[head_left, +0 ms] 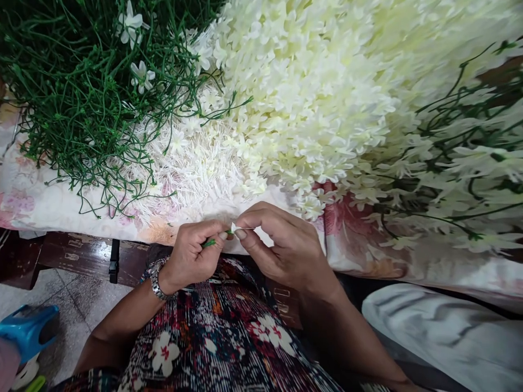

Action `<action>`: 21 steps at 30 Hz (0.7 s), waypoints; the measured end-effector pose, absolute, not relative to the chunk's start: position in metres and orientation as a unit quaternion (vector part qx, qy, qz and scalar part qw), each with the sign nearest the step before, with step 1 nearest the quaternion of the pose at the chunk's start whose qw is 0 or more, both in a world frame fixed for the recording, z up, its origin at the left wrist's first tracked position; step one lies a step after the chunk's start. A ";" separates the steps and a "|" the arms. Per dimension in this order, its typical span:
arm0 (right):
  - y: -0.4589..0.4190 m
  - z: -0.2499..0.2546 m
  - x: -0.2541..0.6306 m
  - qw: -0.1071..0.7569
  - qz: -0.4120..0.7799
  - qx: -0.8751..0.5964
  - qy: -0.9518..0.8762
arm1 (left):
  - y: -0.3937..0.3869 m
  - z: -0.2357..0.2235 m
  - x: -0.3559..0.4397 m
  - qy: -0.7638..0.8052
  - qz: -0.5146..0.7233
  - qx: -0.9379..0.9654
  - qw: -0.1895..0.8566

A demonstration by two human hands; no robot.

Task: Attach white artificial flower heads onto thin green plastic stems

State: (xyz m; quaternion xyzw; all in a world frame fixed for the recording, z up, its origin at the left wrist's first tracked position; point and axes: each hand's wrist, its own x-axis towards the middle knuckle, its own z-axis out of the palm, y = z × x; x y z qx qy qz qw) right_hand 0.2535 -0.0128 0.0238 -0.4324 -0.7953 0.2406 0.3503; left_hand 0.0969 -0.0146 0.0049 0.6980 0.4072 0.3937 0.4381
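Note:
My left hand (196, 251), a metal watch at its wrist, is closed in a pinch on a short green artificial stem (208, 243). Finger and thumb of my right hand (286, 247) press together on a small white piece (233, 227) at the stem's end. A thin pale thread runs from that piece along the right fingers. The two hands almost touch, just in front of the table edge. What exactly the white piece is, I cannot make out.
Green artificial stems (90, 103) pile up at the left. Beside them lie white thread-like pieces (200, 163) and a large heap of cream fabric petals (302, 98). Stemmed white flowers (469, 179) lie at the right on the floral cloth (41, 201). A blue plastic object (30, 329) stands lower left.

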 end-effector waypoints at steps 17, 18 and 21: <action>-0.011 0.022 0.246 0.352 0.220 -0.446 -0.793 | -0.016 0.004 0.099 0.439 0.400 0.663 0.455; -0.011 0.022 0.246 0.352 0.218 -0.446 -0.793 | -0.016 0.004 0.099 0.440 0.402 0.665 0.451; -0.011 0.022 0.245 0.351 0.216 -0.448 -0.794 | -0.016 0.003 0.099 0.440 0.403 0.667 0.447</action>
